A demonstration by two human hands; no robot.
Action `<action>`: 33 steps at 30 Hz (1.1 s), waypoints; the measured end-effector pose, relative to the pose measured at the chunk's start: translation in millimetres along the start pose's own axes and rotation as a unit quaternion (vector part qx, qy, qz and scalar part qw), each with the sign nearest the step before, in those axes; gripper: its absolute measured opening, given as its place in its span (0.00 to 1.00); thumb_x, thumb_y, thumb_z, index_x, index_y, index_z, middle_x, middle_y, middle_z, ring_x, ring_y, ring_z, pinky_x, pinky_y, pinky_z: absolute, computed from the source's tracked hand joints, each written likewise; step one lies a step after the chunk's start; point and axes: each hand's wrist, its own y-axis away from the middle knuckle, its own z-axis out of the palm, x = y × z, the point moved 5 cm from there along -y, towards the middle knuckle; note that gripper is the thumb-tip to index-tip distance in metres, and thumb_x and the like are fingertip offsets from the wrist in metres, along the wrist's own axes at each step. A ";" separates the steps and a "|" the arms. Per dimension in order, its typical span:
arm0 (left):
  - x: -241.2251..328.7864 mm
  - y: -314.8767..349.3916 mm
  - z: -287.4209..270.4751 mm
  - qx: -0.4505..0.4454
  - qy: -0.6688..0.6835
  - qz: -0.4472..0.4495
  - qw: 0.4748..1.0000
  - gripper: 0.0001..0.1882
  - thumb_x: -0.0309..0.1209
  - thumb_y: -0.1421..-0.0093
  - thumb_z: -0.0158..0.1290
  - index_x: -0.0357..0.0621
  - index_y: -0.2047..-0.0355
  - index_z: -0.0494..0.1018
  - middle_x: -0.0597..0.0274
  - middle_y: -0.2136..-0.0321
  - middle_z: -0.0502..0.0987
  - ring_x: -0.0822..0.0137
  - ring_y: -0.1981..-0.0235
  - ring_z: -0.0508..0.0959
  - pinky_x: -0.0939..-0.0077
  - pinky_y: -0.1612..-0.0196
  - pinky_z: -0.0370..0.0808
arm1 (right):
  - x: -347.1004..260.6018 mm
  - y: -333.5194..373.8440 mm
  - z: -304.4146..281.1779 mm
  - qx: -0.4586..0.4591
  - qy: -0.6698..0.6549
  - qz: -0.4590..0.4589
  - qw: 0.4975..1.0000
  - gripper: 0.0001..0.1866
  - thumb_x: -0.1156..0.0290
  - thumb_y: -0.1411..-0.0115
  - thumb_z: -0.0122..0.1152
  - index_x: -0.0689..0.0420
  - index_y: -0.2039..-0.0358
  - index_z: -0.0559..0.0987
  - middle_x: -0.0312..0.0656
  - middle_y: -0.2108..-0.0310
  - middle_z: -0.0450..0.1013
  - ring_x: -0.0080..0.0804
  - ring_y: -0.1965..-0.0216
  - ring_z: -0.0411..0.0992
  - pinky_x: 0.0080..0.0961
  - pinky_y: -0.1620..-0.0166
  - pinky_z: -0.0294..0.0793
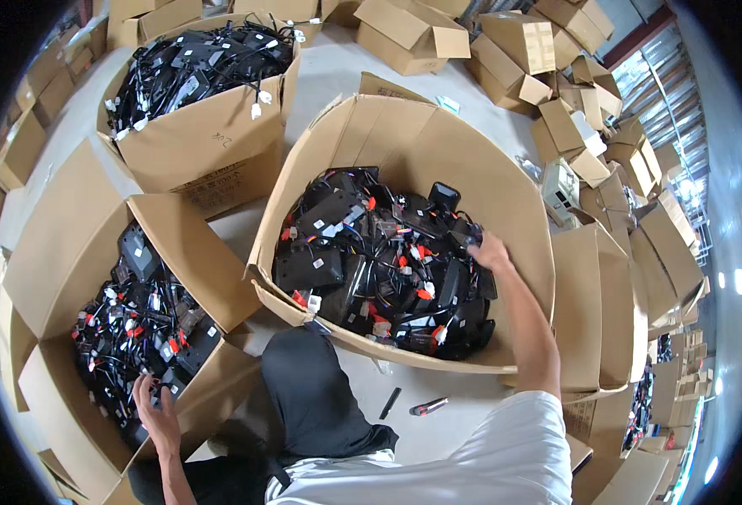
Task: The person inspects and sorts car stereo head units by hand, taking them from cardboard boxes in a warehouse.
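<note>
My right hand [491, 251] reaches into the large middle carton [438, 139], its fingers bent and pressed together at the edge of a black plastic device [467, 232] on the pile's right side. The fingertips are partly hidden. Around it lie black devices [319, 268] tangled with dark cables and red and white plugs [426, 290]. My left hand [159, 412] hovers low over the left carton [68, 374], fingers apart, with nothing plainly held. Beneath it is a heap of black cables and connectors [127, 328], with a black device [139, 251] at the far end.
Behind the left carton stands another box [194, 160] heaped with black devices and white-plugged cables. Opened cartons [405, 38] line the back and right. A tall carton [594, 303] adjoins the middle one. A dark strip [390, 404] and a cutter-like tool [429, 407] lie on the floor near my knee.
</note>
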 end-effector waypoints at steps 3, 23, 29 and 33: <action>-0.5 1.3 -0.9 0.025 -0.047 0.010 0.999 0.17 0.24 0.39 0.54 0.33 0.49 0.71 0.44 0.46 0.71 0.48 0.45 0.72 0.63 0.43 0.69 | -1.8 -8.7 39.0 -0.002 -0.059 -0.009 0.998 0.43 0.47 0.49 0.67 0.60 0.39 0.66 0.61 0.46 0.70 0.55 0.44 0.70 0.45 0.41 0.69; 21.8 4.8 -6.0 0.067 -0.078 -0.007 0.995 0.13 0.28 0.37 0.53 0.35 0.53 0.74 0.47 0.50 0.74 0.46 0.51 0.76 0.63 0.49 0.73 | -44.5 37.0 -136.5 0.144 -0.762 -0.082 0.626 0.06 0.72 0.40 0.63 0.59 0.63 0.79 0.37 0.66 0.77 0.27 0.69 0.75 0.26 0.68 0.77; 23.9 -1.5 -10.6 0.042 0.099 -0.066 0.992 0.10 0.25 0.37 0.52 0.34 0.57 0.75 0.53 0.56 0.77 0.59 0.59 0.78 0.71 0.59 0.75 | -118.1 124.4 -269.0 0.153 -0.792 -0.246 0.537 0.13 0.72 0.38 0.62 0.59 0.53 0.77 0.38 0.54 0.76 0.29 0.56 0.74 0.31 0.52 0.76; 62.5 -6.3 -21.0 0.142 0.192 0.038 0.970 0.08 0.23 0.35 0.50 0.32 0.59 0.75 0.60 0.65 0.76 0.71 0.65 0.75 0.76 0.60 0.73 | -187.9 191.6 -313.1 0.128 -0.771 -0.308 0.543 0.19 0.65 0.39 0.64 0.58 0.50 0.75 0.39 0.56 0.78 0.30 0.58 0.77 0.32 0.58 0.81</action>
